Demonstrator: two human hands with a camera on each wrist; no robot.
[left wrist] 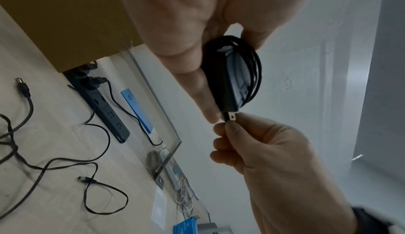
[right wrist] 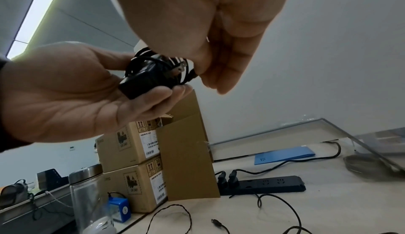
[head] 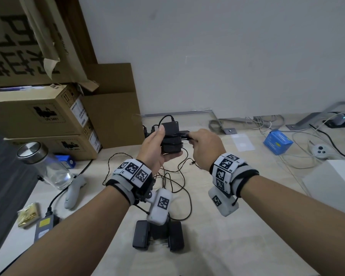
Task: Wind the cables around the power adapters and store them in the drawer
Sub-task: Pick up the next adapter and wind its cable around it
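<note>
- Left hand (head: 155,148) holds a black power adapter (head: 170,137) above the desk (head: 227,226), thumb along its left side, fingers cupped beneath it
- Adapter's cable (left wrist: 255,67) is wound around the body in several loops; metal plug prongs (right wrist: 180,67) point toward the right hand
- Right hand (head: 206,149), at 3 o'clock of the adapter, pinches the cable's end between thumb and forefinger just beside the prongs; the other fingers are curled
- Three more black adapters (head: 158,234) lie side by side on the desk at 6 o'clock of the held one, partly hidden behind the left wrist camera
- Loose black cables (head: 177,182) sprawl on the desk between the hands and that group
- Black power strip (right wrist: 263,184) lies at 12 o'clock, against the cardboard boxes (head: 48,116), two plugs inserted
- Glass jar (head: 46,166) with a metal lid stands at 9 o'clock, near the boxes
- Blue box (head: 277,142) sits at 3 o'clock, well apart from the hands
- Drawer: not seen in any view
</note>
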